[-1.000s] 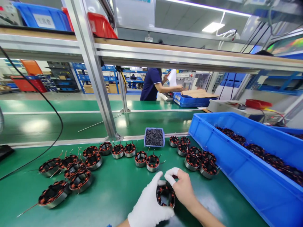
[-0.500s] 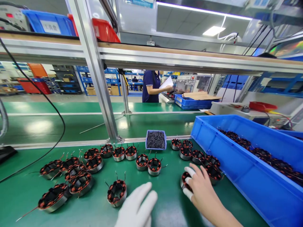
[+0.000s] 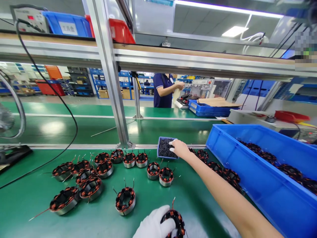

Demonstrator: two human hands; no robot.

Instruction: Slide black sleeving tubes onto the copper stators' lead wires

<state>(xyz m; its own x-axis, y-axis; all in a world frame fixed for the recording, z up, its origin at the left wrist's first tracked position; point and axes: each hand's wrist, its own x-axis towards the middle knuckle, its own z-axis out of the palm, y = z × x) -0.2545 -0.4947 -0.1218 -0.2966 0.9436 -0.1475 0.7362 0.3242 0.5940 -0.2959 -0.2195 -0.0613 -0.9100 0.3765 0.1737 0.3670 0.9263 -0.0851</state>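
At the bottom centre my left hand (image 3: 155,223), in a white glove, grips a motor stator (image 3: 181,222) with black and copper-coloured windings. The stator is tilted, and a wire end sticks up from it. My right hand (image 3: 178,148), with white finger cots, reaches to the small blue-violet bin (image 3: 158,154) of short black tubes (image 3: 164,146). Its fingers are bent together at the tubes; whatever is between them is too small to make out. A single stator (image 3: 125,209) stands left of my left hand, and two more stators (image 3: 166,181) stand in front of the bin.
Several stators (image 3: 63,208) are grouped on the green bench at left, and more (image 3: 232,175) lie under my right forearm. A large blue crate (image 3: 250,185) of stators borders the right. An aluminium post (image 3: 115,99) rises behind. A person (image 3: 162,91) stands beyond the bench.
My right hand has left the stator at right and moved forward to the tube bin. That stator is now in my left hand, whose fingers have closed. The view has shifted slightly.
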